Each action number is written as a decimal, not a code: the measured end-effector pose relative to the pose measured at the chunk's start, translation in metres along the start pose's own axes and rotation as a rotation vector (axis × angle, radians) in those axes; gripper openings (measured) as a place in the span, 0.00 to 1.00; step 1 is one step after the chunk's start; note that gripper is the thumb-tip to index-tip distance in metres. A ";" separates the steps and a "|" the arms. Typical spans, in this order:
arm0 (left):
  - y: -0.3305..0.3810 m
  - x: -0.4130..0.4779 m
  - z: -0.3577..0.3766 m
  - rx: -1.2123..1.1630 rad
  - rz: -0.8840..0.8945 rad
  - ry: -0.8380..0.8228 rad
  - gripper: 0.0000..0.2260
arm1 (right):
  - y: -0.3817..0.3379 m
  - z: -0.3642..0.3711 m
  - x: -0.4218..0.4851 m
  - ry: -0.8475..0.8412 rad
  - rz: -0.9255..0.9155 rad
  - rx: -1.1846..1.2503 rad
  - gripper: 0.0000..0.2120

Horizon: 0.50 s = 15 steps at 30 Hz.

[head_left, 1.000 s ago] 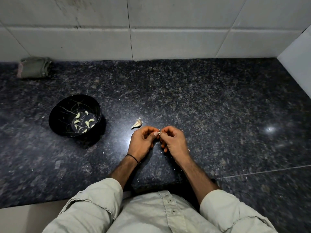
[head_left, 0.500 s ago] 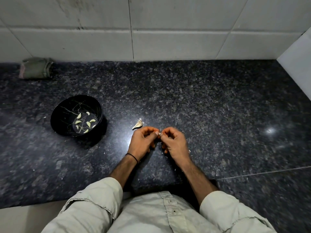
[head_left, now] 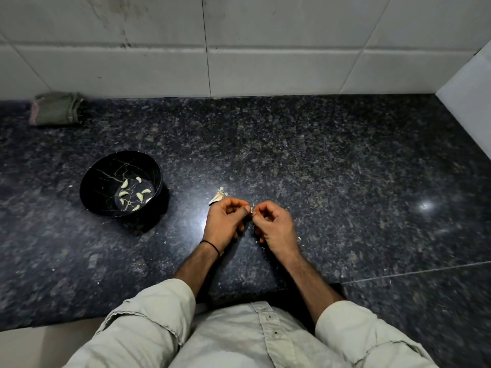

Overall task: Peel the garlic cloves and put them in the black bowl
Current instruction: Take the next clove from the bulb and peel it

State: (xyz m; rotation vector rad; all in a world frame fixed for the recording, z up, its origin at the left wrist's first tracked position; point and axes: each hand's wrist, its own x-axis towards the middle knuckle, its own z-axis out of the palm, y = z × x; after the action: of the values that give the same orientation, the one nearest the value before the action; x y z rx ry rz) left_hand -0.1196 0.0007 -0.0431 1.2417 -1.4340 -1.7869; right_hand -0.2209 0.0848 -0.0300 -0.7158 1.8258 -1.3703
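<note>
My left hand (head_left: 224, 223) and my right hand (head_left: 275, 225) meet fingertip to fingertip just above the dark granite counter, both pinching one small garlic clove (head_left: 252, 211) of which only a pale sliver shows. A black bowl (head_left: 93, 187) stands on the counter to the left, with several peeled cloves (head_left: 132, 193) lying on its bottom. A pale piece of garlic with skin (head_left: 218, 196) lies on the counter just beyond my left hand.
A folded green cloth (head_left: 57, 108) lies at the back left against the white tiled wall. A white wall (head_left: 470, 102) bounds the counter on the right. Small skin flakes dot the counter around my hands.
Both hands stay together on the clove at the same spot, with only slight finger movement. The bowl and the garlic piece have not moved.
</note>
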 end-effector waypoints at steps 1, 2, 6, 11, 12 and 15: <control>0.000 0.000 0.000 -0.004 -0.006 0.003 0.01 | 0.000 0.000 0.000 -0.002 0.000 -0.001 0.05; 0.000 0.000 0.000 -0.012 -0.012 0.006 0.01 | 0.000 -0.001 0.000 -0.005 -0.001 -0.004 0.05; 0.001 0.001 -0.001 -0.043 -0.016 0.014 0.01 | 0.001 -0.001 0.000 0.000 0.003 -0.023 0.03; 0.004 -0.003 -0.005 -0.026 0.004 -0.003 0.05 | -0.001 0.000 -0.002 0.045 0.045 -0.010 0.05; 0.003 -0.004 -0.006 -0.026 0.008 -0.009 0.06 | -0.001 0.000 -0.001 0.056 0.053 -0.023 0.06; -0.001 -0.008 -0.011 -0.035 0.053 -0.006 0.08 | -0.001 0.001 0.000 0.076 0.075 -0.061 0.09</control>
State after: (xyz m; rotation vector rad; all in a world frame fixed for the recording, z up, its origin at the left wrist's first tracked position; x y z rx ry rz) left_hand -0.1065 0.0025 -0.0413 1.1715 -1.4196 -1.7744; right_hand -0.2196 0.0842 -0.0296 -0.6276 1.9416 -1.3143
